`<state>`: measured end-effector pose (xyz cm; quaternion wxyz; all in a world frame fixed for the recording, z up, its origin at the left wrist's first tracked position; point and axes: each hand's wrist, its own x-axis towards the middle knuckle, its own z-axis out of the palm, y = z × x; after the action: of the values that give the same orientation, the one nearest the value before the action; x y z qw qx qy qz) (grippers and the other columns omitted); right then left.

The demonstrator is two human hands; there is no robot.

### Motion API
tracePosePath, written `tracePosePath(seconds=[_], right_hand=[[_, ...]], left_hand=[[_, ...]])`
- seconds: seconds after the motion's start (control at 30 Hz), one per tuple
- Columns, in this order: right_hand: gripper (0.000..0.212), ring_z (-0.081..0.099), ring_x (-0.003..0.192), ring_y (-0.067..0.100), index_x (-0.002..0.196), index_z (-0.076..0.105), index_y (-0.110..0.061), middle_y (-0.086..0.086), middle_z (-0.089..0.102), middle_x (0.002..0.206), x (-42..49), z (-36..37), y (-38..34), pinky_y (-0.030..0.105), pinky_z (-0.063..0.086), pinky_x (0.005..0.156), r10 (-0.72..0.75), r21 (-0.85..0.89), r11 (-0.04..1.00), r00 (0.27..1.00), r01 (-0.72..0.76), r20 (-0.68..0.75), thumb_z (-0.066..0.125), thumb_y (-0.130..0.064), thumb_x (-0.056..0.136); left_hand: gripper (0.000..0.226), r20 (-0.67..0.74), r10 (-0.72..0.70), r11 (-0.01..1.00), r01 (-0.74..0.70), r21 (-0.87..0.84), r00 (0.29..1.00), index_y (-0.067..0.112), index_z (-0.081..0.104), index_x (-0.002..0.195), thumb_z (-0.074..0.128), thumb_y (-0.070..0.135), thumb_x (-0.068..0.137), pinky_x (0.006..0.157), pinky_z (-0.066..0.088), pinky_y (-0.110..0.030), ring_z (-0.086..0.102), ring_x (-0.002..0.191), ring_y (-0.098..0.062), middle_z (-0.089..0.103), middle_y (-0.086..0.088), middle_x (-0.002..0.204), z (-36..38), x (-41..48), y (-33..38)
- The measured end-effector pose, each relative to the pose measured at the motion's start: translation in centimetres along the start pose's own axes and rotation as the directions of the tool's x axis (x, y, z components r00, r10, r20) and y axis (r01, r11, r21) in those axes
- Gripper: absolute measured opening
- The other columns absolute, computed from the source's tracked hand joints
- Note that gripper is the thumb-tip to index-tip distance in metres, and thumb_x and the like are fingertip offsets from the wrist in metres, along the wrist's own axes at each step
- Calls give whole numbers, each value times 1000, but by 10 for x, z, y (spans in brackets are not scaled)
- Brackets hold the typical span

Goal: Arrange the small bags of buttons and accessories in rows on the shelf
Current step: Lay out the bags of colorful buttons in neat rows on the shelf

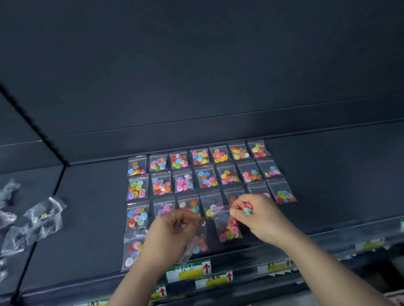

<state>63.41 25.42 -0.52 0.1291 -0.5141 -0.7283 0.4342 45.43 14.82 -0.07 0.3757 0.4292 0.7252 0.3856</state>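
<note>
Small clear bags of coloured buttons [200, 156] lie in three neat rows on the dark shelf [89, 216], with one more bag [132, 248] starting a fourth row at the front left. My right hand [258, 215] pinches the top of a hanging bag of red and green buttons [228, 229] and also clutches more buttons or bags in its fingers. My left hand [173, 234] is closed on another bag [196, 246] that dangles below it. Both hands hover over the third row and hide parts of it.
A loose heap of clear bags [15, 224] lies on the neighbouring shelf section at the left, past a dark divider. Price labels [188, 271] run along the shelf's front edge. Bare shelf surface extends to the right of the rows.
</note>
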Motion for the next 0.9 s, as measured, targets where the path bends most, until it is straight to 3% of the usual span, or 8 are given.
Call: tracePosePath(seconds=[0.07, 0.13, 0.2, 0.27, 0.33, 0.47, 0.6, 0.9], right_hand=[[10, 65, 86, 15, 86, 65, -18, -2, 69, 92, 4, 3, 5, 26, 50, 69, -10, -44, 999, 1000, 10, 10, 61, -25, 91], [9, 65, 81, 13, 85, 65, -20, -2, 69, 88, 5, 7, 9, 25, 51, 69, -39, -75, 996, 999, 40, 23, 61, -24, 91], [6, 64, 76, 7, 89, 68, -22, -6, 70, 86, 6, 10, 13, 23, 51, 67, -79, -130, 988, 997, 80, 11, 64, -26, 89], [17, 64, 80, 7, 101, 70, -22, -7, 71, 94, 6, 9, 15, 20, 51, 68, -120, -205, 972, 993, 114, -18, 67, -30, 86], [31, 63, 91, 9, 113, 67, -22, -8, 69, 105, 7, 4, 18, 21, 50, 75, -179, -260, 952, 983, 161, -48, 70, -33, 84], [31, 61, 94, 5, 112, 68, -30, -13, 64, 105, 5, 0, 23, 18, 46, 78, -284, -255, 925, 959, 281, 25, 71, -37, 82], [35, 59, 96, 4, 115, 67, -33, -13, 64, 112, 2, 8, 28, 21, 49, 82, -274, -303, 903, 952, 303, 135, 68, -44, 82], [37, 62, 100, 5, 112, 69, -31, -15, 69, 112, -2, 19, 27, 22, 50, 82, -275, -335, 898, 958, 286, 83, 68, -49, 80]], left_hand=[[5, -61, -18, 997, 23, 73, 998, 26, 72, 89, 68, 24, 87, 42, 34, -7, 49, 41, 5, 64, 15, 66, 4, -5, -2], [13, -126, -51, 989, 68, 134, 991, 27, 73, 95, 72, 31, 83, 43, 31, -7, 58, 50, -2, 62, 12, 59, 7, -10, -3], [24, -164, -84, 967, 121, 225, 983, 32, 72, 101, 74, 41, 79, 53, 45, -13, 67, 77, -14, 70, 9, 79, 10, -11, -6], [34, -183, -88, 941, 142, 308, 979, 36, 70, 105, 75, 48, 74, 75, 55, -24, 66, 89, -9, 70, 15, 107, 13, -9, -12], [39, -189, -77, 922, 142, 361, 979, 38, 69, 109, 76, 49, 72, 82, 54, -27, 63, 95, -4, 66, 17, 117, 15, -9, -13], [37, -182, -36, 907, 109, 407, 983, 39, 68, 110, 77, 44, 74, 81, 53, -24, 60, 93, -1, 64, 19, 119, 19, -10, -10], [33, -155, 3, 880, 71, 470, 988, 41, 68, 110, 74, 41, 78, 75, 50, -20, 59, 90, 0, 63, 21, 119, 20, -13, -11], [30, -121, 27, 865, 38, 501, 992, 37, 70, 110, 73, 31, 80, 84, 53, -27, 61, 103, -5, 61, 18, 125, 17, -10, -15]])
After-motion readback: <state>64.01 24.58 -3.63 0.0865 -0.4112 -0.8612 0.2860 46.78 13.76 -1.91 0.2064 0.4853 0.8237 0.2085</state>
